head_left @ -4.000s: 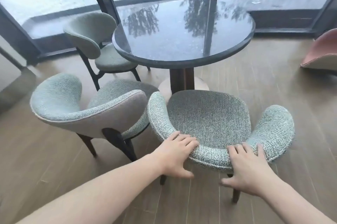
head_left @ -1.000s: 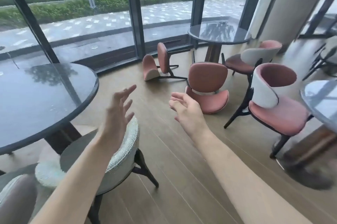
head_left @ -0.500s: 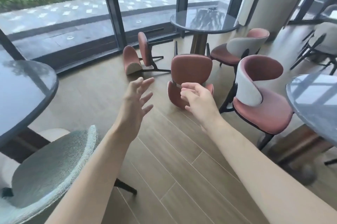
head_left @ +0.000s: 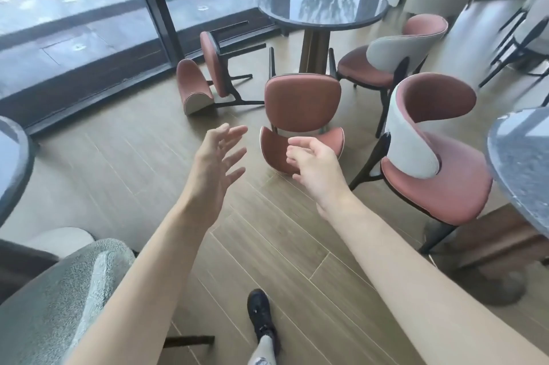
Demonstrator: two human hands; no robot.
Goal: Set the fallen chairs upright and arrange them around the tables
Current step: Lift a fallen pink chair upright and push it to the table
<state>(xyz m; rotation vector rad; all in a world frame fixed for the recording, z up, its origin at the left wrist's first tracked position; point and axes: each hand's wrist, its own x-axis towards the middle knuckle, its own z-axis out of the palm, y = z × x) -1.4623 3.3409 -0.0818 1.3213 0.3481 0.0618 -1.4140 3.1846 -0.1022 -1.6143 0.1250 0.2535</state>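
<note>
Both arms reach forward over the wood floor [head_left: 267, 245], the left hand [head_left: 215, 168] spread wide with fingers splayed and the right hand [head_left: 316, 168] loosely cupped and open, neither holding anything. Just beyond the fingertips, at 12 o'clock, a pink fallen chair [head_left: 301, 124] lies tipped on its back, seat facing the camera. A second fallen chair [head_left: 208, 73] rests on its side at 11 o'clock near the glass wall [head_left: 89, 22]. The round dark table [head_left: 322, 5] stands at 12 o'clock behind them, with two upright pink chairs, one [head_left: 395, 58] at 1 o'clock, another [head_left: 430, 150] at 3 o'clock. A grey-green chair [head_left: 59, 299] sits at 8 o'clock; a black shoe [head_left: 260, 314] steps forward at 6 o'clock
</note>
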